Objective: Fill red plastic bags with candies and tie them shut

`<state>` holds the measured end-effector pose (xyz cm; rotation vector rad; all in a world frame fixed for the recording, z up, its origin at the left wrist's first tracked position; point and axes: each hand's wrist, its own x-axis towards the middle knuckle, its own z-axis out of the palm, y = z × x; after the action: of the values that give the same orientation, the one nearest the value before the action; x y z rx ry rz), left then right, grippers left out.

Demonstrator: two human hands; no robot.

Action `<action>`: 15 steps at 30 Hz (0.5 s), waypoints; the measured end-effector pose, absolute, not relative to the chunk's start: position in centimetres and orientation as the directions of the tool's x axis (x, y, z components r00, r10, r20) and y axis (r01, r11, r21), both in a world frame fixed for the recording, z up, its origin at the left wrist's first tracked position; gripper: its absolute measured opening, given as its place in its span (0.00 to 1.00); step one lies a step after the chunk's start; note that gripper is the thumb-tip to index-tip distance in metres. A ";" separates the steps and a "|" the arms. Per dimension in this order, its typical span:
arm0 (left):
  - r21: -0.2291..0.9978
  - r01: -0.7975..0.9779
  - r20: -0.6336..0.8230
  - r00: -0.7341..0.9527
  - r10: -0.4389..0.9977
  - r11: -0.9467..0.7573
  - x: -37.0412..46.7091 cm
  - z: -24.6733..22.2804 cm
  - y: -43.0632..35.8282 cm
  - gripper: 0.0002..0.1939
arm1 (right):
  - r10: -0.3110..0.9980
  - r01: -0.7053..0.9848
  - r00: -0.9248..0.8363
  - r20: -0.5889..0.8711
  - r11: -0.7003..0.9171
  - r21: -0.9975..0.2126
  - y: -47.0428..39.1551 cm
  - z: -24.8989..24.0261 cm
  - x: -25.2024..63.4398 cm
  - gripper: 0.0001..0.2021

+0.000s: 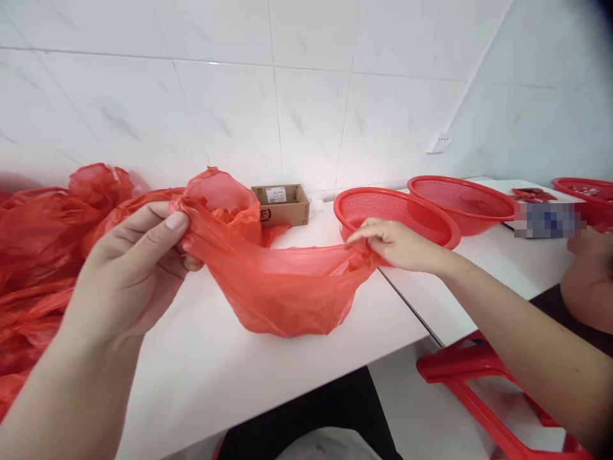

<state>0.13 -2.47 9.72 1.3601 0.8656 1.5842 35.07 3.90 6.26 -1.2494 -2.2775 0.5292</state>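
A thin red plastic bag [292, 300] is stretched between my two hands above the white table. My left hand [138, 262] pinches one top corner of the bag between thumb and fingers. At the opposite corner, my right hand [390, 245] grips the bag with bent fingers. Between them the bag's mouth sags, and its rounded bottom hangs low near the tabletop. Whether anything lies inside cannot be made out through the plastic.
Piled red bags [38, 236] fill the left side, and another bulging red bag [225, 204] stands behind. A small cardboard box [286, 206] sits by the tiled wall. Red mesh baskets [397, 207] rest rightward. A red stool [464, 370] and another person's arm [587, 281] are at right.
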 end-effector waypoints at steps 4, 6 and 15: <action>0.930 -0.140 0.334 -0.062 0.940 -0.340 -0.3 9.3 -2.3 0.11 | 0.869 0.687 -0.474 0.142 0.465 -0.557 3.5 5.7 34.6 0.16; 0.938 -0.126 0.317 -0.071 0.946 -0.324 -0.3 9.2 -2.3 0.13 | 0.848 0.675 -0.497 0.182 0.510 -0.533 3.2 5.6 34.1 0.21; 0.946 -0.121 0.291 -0.089 0.952 -0.301 -0.2 9.1 -2.8 0.14 | 0.624 0.561 -0.696 0.357 0.782 -0.273 2.0 6.2 30.6 0.11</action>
<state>-0.17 -2.77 9.10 1.2876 1.0013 1.5417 30.65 2.03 6.21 -0.8922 -2.5397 0.1987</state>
